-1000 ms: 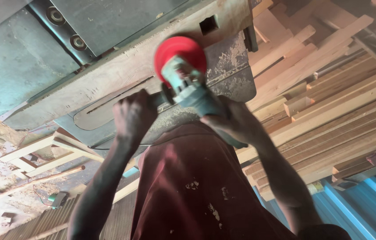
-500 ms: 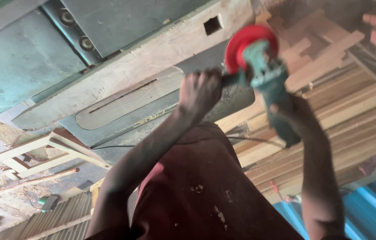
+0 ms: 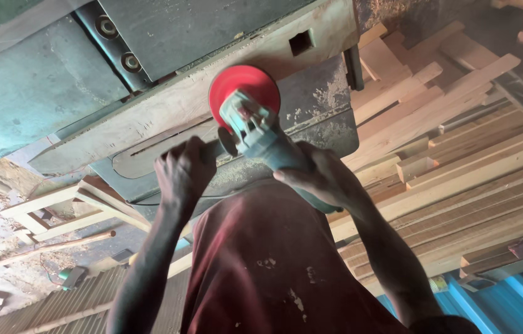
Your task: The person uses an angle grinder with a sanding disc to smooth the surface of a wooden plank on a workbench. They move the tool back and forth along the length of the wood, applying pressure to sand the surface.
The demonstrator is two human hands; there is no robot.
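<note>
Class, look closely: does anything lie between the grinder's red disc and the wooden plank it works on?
Nothing visible does: the red sanding disc of the teal angle grinder lies directly against the pale wooden plank.

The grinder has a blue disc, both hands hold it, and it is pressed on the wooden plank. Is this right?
Not quite: the head view shows the disc is red, not blue. Both hands, left and right, hold the grinder against the wooden plank.

The angle grinder [image 3: 255,133] with its red disc [image 3: 244,91] has swung back toward nine o'clock, off the stacked timber [image 3: 459,142] and over the wooden plank [image 3: 169,105] again. Both hands, left [image 3: 181,170] and right [image 3: 317,176], moved with it.
</note>
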